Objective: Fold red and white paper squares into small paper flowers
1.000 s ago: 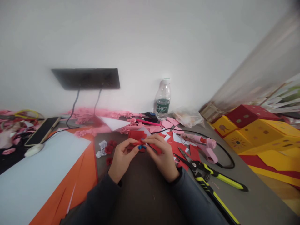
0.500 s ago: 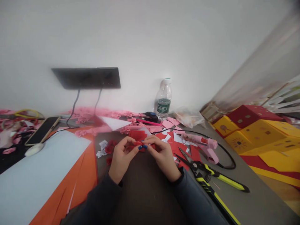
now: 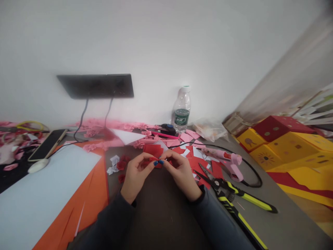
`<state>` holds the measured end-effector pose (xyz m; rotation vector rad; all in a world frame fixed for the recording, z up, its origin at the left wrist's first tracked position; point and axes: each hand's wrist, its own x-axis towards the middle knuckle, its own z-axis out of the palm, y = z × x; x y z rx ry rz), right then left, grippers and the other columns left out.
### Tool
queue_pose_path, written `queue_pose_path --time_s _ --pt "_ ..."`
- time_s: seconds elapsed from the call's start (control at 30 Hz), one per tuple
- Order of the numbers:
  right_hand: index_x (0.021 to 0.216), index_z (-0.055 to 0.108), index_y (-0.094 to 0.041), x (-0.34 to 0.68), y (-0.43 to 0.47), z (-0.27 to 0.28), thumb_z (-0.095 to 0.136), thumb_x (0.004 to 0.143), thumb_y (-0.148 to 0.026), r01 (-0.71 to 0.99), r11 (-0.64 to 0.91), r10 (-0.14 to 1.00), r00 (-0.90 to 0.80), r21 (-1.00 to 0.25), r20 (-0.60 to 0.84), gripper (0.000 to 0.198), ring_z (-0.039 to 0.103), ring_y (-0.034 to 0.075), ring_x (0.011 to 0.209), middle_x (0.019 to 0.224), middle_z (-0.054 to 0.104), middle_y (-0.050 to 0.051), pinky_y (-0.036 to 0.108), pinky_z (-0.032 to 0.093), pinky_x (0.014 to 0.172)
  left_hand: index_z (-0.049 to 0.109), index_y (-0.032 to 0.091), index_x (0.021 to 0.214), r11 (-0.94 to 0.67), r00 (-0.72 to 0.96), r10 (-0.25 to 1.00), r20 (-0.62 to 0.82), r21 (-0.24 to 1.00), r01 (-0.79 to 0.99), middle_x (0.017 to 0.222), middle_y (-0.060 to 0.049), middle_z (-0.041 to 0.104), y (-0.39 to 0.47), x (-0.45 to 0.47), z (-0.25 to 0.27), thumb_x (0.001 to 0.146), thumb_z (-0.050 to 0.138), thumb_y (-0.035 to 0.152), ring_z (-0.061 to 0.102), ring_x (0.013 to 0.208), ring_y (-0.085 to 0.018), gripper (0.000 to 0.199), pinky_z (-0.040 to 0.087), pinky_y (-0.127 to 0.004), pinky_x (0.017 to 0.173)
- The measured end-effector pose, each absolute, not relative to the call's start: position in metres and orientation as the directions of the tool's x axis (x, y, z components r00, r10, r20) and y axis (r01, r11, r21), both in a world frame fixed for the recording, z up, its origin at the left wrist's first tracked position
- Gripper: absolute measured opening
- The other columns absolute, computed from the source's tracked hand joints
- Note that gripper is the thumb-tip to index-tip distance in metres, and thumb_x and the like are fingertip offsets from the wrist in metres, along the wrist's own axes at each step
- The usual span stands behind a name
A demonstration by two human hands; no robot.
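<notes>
Between my fingertips is a small piece of red paper (image 3: 153, 159), mostly hidden by the fingers. My left hand (image 3: 137, 174) pinches it from the left, thumb against forefinger. From the other side my right hand (image 3: 181, 174) pinches it too, and the two thumbs nearly touch. Just behind lies a stack of red paper squares (image 3: 154, 149). Beside my left hand are red paper flowers (image 3: 122, 162) and a white paper flower (image 3: 113, 165). Red and white paper scraps (image 3: 196, 163) spread to the right of my right hand.
Yellow-handled shears (image 3: 221, 185) lie open at right, near a pink glue gun (image 3: 225, 157) with a black cord. A water bottle (image 3: 182, 111) stands by the wall. White sheets (image 3: 49, 187) over orange paper (image 3: 100, 180) cover the left. Yellow boxes (image 3: 293, 149) stand far right.
Both hands stay in nearly the same place, with the fingertips shifted very slightly. The red paper is still pinched between them.
</notes>
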<state>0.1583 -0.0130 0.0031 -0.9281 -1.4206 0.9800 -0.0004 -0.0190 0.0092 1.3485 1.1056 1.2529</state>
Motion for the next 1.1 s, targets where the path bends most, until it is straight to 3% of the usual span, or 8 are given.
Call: queue_pose_path --time_s 0.4,0.67,1.1 --pt "0.082 0.064 -0.019 0.1578 -0.0147 0.0063 0.062 0.086 -0.024 0.046 0.32 0.942 -0.119 -0.946 0.313 0.007 0.059 0.017 0.074 0.079 0.065 0.003 0.028 0.048 0.068 0.065 0.018 0.084 -0.161 0.045 0.986 0.163 0.986 -0.028 0.081 -0.001 0.068 -0.0191 0.0022 0.0104 0.078 0.071 0.027 0.065 0.074 -0.015 0.012 0.054 -0.023 0.067" --pt "0.082 0.062 -0.02 0.1589 -0.0144 0.009 0.058 0.087 -0.019 0.143 0.422 0.905 -0.128 -0.895 0.407 0.006 0.059 0.017 0.075 0.079 0.063 0.003 0.029 0.048 0.07 0.067 0.018 0.085 -0.148 0.062 0.987 0.147 0.989 0.01 0.08 -0.002 0.066 -0.0196 -0.0008 0.0106 0.083 0.066 0.034 0.06 0.069 -0.014 0.016 0.049 -0.022 0.06" --pt "0.083 0.062 -0.02 0.1579 -0.0154 0.0104 0.057 0.086 -0.015 0.173 0.435 0.898 -0.159 -0.884 0.41 0.007 0.059 0.016 0.073 0.077 0.063 0.002 0.027 0.049 0.069 0.068 0.018 0.083 -0.196 0.081 0.978 0.191 0.979 0.049 0.081 -0.001 0.065 -0.0181 -0.0039 0.0085 0.086 0.064 0.031 0.059 0.074 -0.014 0.014 0.047 -0.021 0.065"
